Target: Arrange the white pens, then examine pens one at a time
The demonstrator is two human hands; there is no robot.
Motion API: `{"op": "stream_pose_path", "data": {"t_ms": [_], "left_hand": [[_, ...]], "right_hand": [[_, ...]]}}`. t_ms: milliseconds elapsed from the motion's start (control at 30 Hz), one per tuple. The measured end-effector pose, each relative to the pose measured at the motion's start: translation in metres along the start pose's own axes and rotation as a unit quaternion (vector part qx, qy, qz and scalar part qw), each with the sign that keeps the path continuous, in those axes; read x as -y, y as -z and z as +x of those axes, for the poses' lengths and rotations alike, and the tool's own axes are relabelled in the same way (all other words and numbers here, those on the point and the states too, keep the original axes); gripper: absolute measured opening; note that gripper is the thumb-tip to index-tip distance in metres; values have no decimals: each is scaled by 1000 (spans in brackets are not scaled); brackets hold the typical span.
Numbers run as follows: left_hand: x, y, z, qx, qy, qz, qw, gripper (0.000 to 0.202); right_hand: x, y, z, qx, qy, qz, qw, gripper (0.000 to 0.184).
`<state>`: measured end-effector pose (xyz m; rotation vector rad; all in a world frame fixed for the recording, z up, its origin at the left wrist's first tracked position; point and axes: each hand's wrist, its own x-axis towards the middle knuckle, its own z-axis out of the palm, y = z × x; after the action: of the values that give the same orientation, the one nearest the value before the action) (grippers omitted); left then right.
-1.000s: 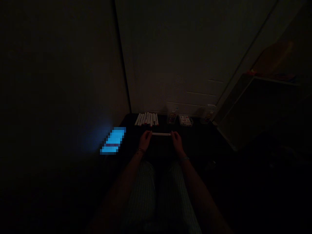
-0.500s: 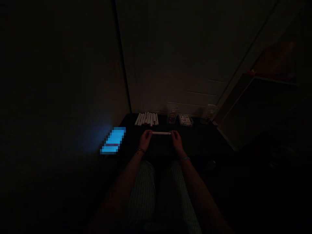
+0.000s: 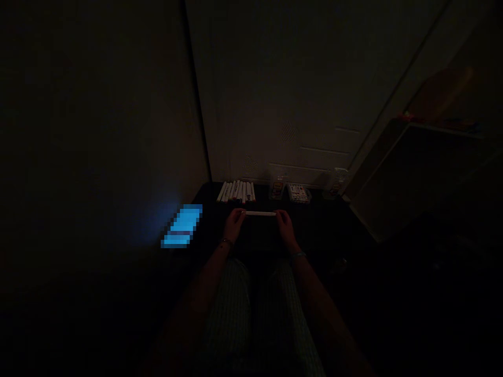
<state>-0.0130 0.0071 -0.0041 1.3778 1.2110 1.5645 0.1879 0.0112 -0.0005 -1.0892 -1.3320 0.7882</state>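
Note:
The room is very dark. My left hand (image 3: pixel 234 224) and my right hand (image 3: pixel 284 225) each grip one end of a white marker (image 3: pixel 260 213) held level between them, above a dark surface in front of my knees. Both hands are closed on its ends. Just beyond it lies a row of several white markers (image 3: pixel 237 191) side by side.
A glowing blue screen (image 3: pixel 182 226) lies to the left of my left hand. Small packets or boxes (image 3: pixel 297 192) sit by the wall at the back. A pale door (image 3: pixel 298 94) rises behind them, and a dark cabinet (image 3: pixel 416 178) stands at the right.

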Motion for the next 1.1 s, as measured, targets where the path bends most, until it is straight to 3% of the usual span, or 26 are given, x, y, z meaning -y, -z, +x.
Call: {"op": "stream_pose_path", "data": {"t_ms": [1100], "left_hand": [[2, 1, 1, -19, -3, 21, 1000, 29]], "right_hand": [[4, 0, -3, 16, 5, -20, 1000, 30]]}}
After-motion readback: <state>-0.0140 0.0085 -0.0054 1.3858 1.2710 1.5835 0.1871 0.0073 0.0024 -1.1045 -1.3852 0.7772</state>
